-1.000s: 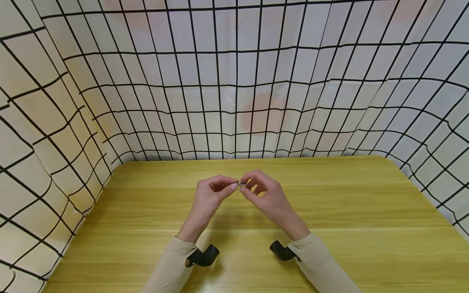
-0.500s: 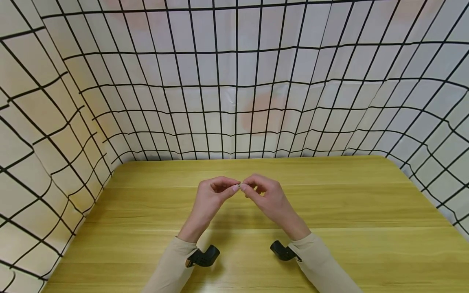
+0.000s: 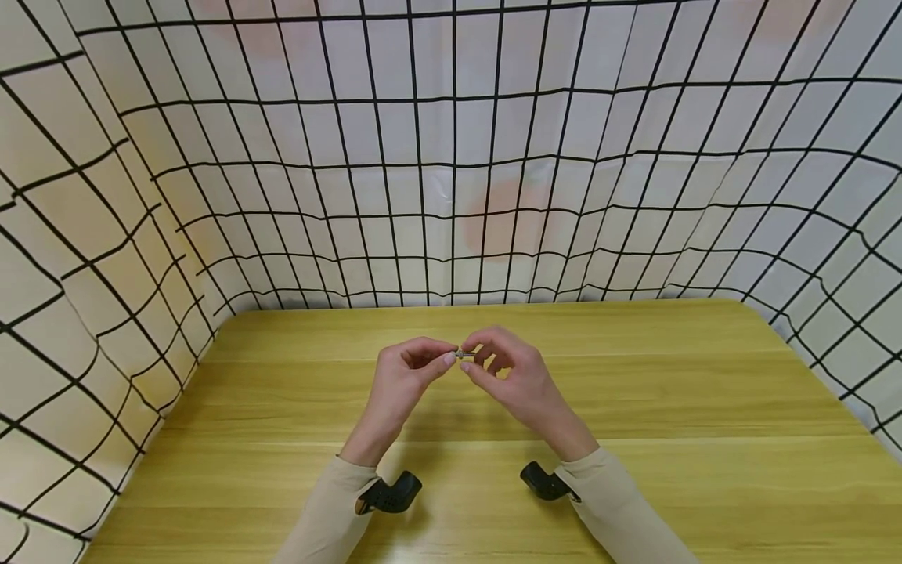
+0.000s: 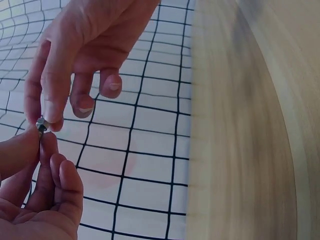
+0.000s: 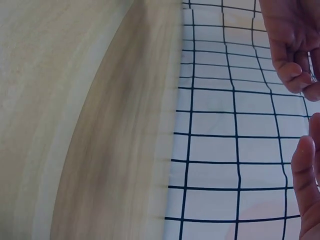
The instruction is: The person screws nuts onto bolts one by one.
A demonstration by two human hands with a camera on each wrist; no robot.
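While the left hand (image 3: 403, 377) pinches the bolt (image 3: 462, 355), the right hand (image 3: 520, 377) — parted — straddles it.

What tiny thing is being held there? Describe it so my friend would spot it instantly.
Start at the wooden table; above it, a left hand and a right hand are close together. Between them is a small bolt, pinched by the left hand. It's thin, silvery metal, unlike the two chunky black devices nearby.

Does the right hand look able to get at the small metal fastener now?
Likely yes: the right hand is beside the small metal fastener, thumb and index finger parted, and the end outside the left hand looks unobstructed.
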